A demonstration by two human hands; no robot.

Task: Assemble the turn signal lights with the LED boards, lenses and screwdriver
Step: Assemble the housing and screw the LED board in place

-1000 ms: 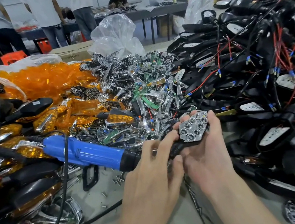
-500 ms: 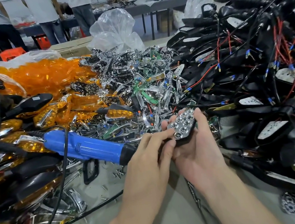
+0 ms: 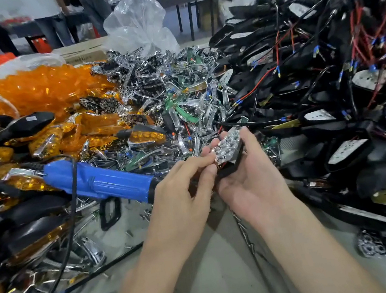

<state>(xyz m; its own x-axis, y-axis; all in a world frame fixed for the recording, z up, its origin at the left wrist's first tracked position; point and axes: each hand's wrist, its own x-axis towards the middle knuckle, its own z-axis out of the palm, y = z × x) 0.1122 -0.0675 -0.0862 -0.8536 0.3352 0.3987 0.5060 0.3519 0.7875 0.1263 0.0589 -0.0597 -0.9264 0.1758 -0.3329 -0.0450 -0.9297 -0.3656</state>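
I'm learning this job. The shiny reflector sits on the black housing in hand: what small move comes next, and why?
Probably press the reflector down into the black housing with the left hand. Its fingertips pinch the near end, the right hand cradles the housing, and the blue screwdriver lies unheld beside them, so seating comes before screwing.

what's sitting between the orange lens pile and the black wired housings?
Head view: a heap of chrome reflectors, with green LED boards mixed in, fills the stretch between the orange lens pile and the black housings.
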